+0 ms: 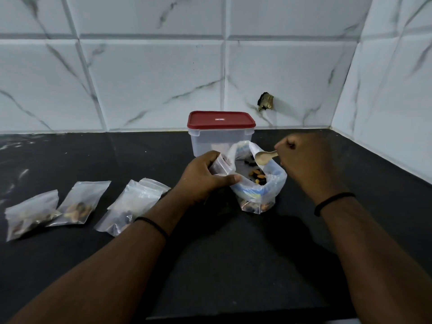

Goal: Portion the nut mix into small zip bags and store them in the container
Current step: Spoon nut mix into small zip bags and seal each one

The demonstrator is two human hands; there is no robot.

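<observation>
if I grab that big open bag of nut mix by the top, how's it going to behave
The big bag looks like thin, crinkled plastic, so it would probably go floppy and fold at the rim. The nut mix sits low in it, so the bottom likely sags. Its mouth is wide open, so tilting it could spill nuts onto the counter.

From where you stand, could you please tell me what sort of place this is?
Most likely a home kitchen corner: a dark stone counter meets marble-patterned wall tiles, and a red-lidded food container stands at the back behind an open bag of nut mix.
</observation>
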